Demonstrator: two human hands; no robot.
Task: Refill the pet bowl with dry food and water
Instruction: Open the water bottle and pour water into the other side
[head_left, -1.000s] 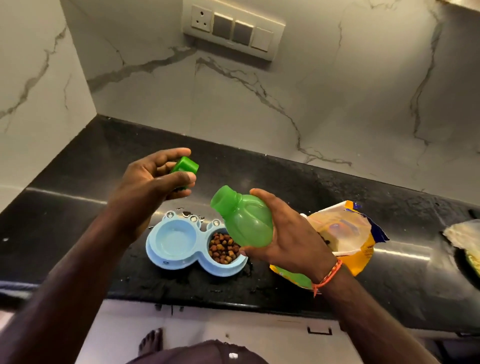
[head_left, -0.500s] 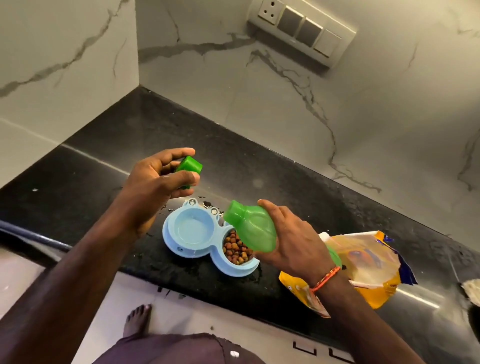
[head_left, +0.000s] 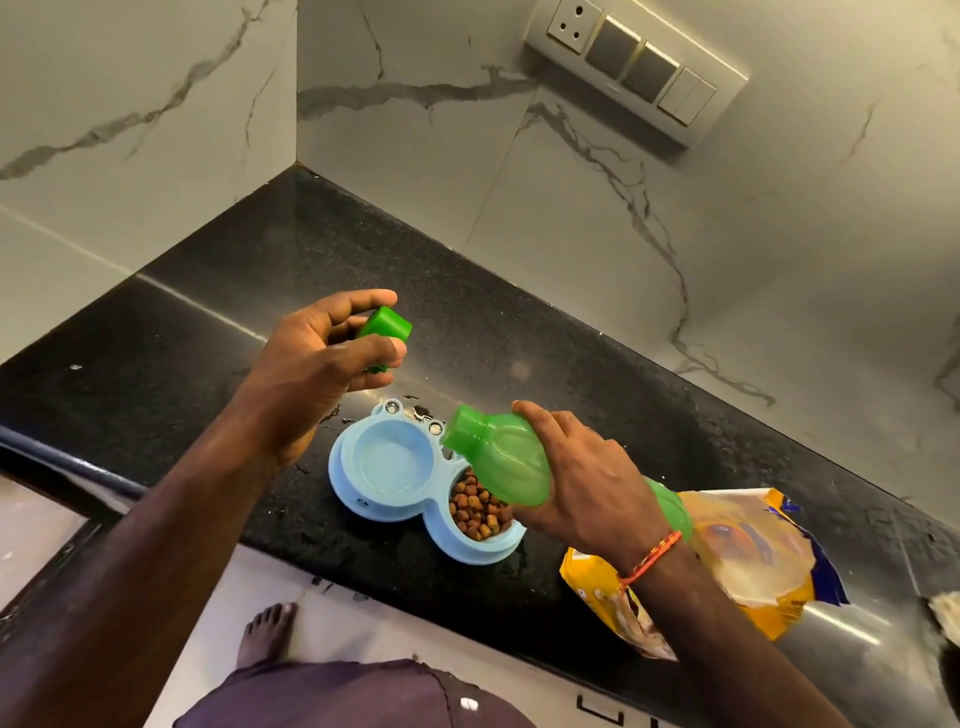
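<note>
Brown dry kibble (head_left: 478, 512) already fills one well of the pale blue plastic double pet bowl (head_left: 387, 506) on the black counter (head_left: 545, 332); the other looks dry, water still owed: right hand (head_left: 582, 491) grips the tilted green plastic bottle (head_left: 511, 460) over it, left hand (head_left: 322, 358) pinches its green cap (head_left: 387, 330)

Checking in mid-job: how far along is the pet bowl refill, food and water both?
Done: the right compartment of the blue pet bowl holds kibble, and the food bag lies aside on the counter. In hand: the left hand holds the green cap; the right hand tilts the open green bottle toward the left compartment. Left: no water stream shows and that compartment looks unfilled; then recap.
</note>
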